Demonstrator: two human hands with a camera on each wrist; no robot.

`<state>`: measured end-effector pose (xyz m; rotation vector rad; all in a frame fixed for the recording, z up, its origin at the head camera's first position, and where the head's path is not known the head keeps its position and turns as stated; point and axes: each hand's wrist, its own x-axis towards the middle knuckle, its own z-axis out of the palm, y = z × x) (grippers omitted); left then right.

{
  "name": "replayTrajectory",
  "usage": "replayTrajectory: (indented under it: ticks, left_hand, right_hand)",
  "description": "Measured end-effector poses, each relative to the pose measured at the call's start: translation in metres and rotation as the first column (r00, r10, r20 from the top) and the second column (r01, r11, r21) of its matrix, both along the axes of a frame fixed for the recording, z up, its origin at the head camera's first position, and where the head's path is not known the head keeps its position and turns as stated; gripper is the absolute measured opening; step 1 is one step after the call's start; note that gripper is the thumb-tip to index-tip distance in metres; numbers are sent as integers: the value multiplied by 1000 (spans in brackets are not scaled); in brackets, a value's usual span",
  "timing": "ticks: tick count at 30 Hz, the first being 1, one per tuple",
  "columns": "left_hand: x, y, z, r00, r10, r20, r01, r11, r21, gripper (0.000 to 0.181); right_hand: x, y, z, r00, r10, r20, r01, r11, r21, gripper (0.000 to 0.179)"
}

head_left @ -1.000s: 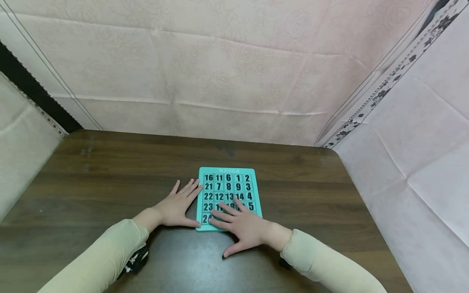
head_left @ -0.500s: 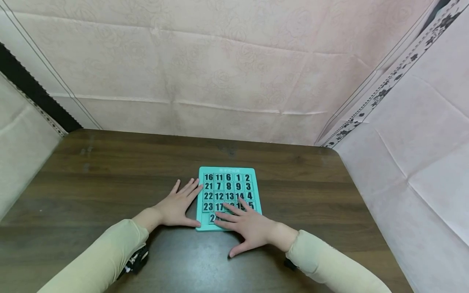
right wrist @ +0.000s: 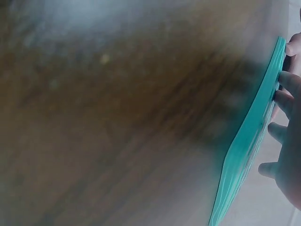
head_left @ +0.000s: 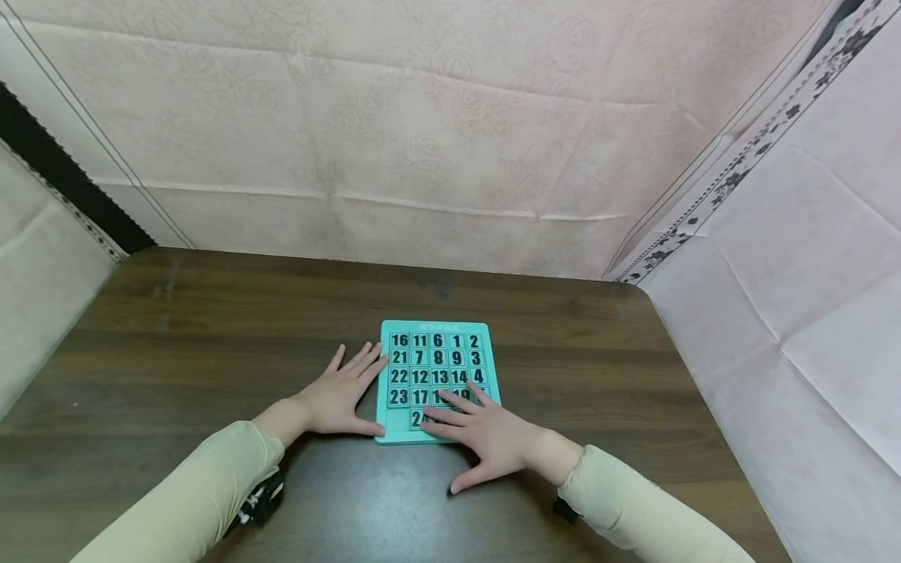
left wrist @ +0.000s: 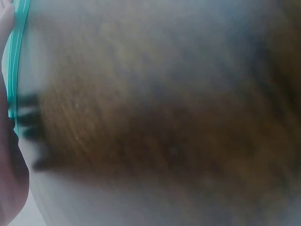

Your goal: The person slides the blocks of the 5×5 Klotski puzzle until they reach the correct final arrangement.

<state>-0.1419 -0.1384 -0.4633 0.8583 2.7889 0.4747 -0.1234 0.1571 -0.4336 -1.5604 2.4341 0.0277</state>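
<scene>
A teal number slide puzzle (head_left: 434, 325) lies flat on the table, its face filled with black-numbered tiles. At its left border, my left hand (head_left: 334, 400) rests with spread fingertips on the upper edge and the thumb by the lower left corner. My right hand (head_left: 493, 439) reaches over the lower right part, fingers straight and spread on the lower tiles, thumb off the near edge. It hides several tiles there. A bare slot (head_left: 398, 420) shows at the bottom left, beside a partly covered tile (head_left: 416, 420) starting with 2. Both wrist views catch the puzzle's teal side edge (right wrist: 249, 127).
The brown wood-grain table (head_left: 232, 336) spreads around the puzzle. Pale patterned cloth (head_left: 422, 156) hangs behind it, and more white cloth (head_left: 795, 328) hangs at the right side. A black strap device (head_left: 260, 500) sits under the left sleeve.
My right hand has slid rightward across the bottom row. The lower left tile has moved right with it, leaving a slot in the bottom left corner. The left hand has stayed put.
</scene>
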Motion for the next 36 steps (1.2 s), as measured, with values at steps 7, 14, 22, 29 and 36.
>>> replayTrajectory:
  ticks: [7,14,22,29,36]
  left_hand:
    - [-1,-1,0,1000,-3,-3,3,1000,4,110]
    - [0,-1,-1,1000,-9,-3,9,1000,2,110]
    - [0,-1,-2,1000,-8,-4,8,1000,-1,109]
    - [0,0,-3,1000,-10,4,10,1000,6,109]
    - [-1,-1,-3,1000,-9,2,9,1000,12,109]
  right_hand:
    - [1,-5,5,1000,3,-28,-4,1000,-11,83]
    - [-8,-19,10,998,-19,-57,19,1000,-2,83]
    - [-22,-33,9,995,-49,-92,53,998,39,85]
    - [-24,-39,4,995,-24,-96,33,995,93,84]
    - [-16,-38,4,995,17,-103,-9,997,73,85]
